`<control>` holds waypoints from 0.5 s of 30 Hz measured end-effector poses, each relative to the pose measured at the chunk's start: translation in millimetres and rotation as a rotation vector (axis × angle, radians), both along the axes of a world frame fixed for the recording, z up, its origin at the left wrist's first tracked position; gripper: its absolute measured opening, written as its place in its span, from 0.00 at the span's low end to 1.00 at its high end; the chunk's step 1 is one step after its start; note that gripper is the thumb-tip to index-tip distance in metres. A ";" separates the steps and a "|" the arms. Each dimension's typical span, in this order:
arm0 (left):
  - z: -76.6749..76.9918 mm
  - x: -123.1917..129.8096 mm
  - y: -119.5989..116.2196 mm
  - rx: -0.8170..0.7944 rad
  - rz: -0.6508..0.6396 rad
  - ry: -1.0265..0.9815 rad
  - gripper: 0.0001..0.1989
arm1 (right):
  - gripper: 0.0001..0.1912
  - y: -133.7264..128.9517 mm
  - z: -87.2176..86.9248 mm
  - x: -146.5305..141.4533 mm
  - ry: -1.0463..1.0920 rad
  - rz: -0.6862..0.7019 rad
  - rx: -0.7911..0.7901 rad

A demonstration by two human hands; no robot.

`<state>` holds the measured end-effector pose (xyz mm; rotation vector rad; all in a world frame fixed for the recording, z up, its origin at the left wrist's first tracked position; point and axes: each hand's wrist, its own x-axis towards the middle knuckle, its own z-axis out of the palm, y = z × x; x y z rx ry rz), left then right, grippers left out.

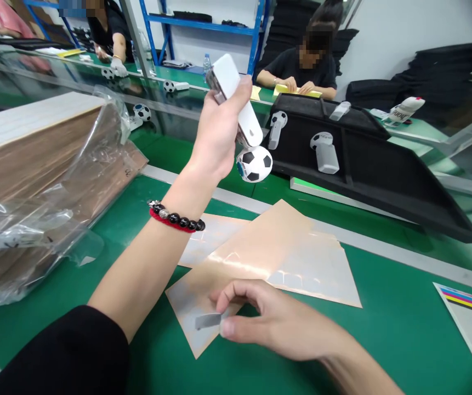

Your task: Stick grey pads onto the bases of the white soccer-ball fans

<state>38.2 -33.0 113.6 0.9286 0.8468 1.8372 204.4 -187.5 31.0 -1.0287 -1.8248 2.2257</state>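
Green table [384,329], left hand [219,131] gripping football-headed white gadget [244,120], right hand [277,323] pinching sticker [208,320]

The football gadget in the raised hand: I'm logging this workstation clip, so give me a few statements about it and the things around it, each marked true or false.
1. The left hand holds a white gadget with a football head up above the table. True.
2. The right hand lies flat and empty on the green mat. False: its fingers pinch a small grey sticker at the tan backing sheet.
3. The left wrist carries a bracelet of dark beads. True.
4. The black tray across the belt is empty. False: more white football gadgets lie on it.
5. The plastic-wrapped stack lies at the left of the table. True.
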 end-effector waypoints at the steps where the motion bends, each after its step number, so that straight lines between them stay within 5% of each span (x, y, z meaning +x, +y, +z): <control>1: 0.8 2.2 -2.5 0.042 -0.009 0.029 0.08 | 0.11 5.3 2.0 2.7 0.070 -0.022 -0.087; 4: 1.7 9.3 -11.2 0.150 0.021 0.139 0.07 | 0.14 21.1 10.2 12.8 0.157 -0.222 -0.141; 9: -0.5 19.2 -24.0 0.301 0.031 0.340 0.15 | 0.14 41.8 34.0 39.0 0.168 -0.475 0.092; 15: 1.4 32.8 -37.7 0.264 -0.032 0.558 0.17 | 0.14 53.8 58.9 67.0 0.279 -0.677 0.150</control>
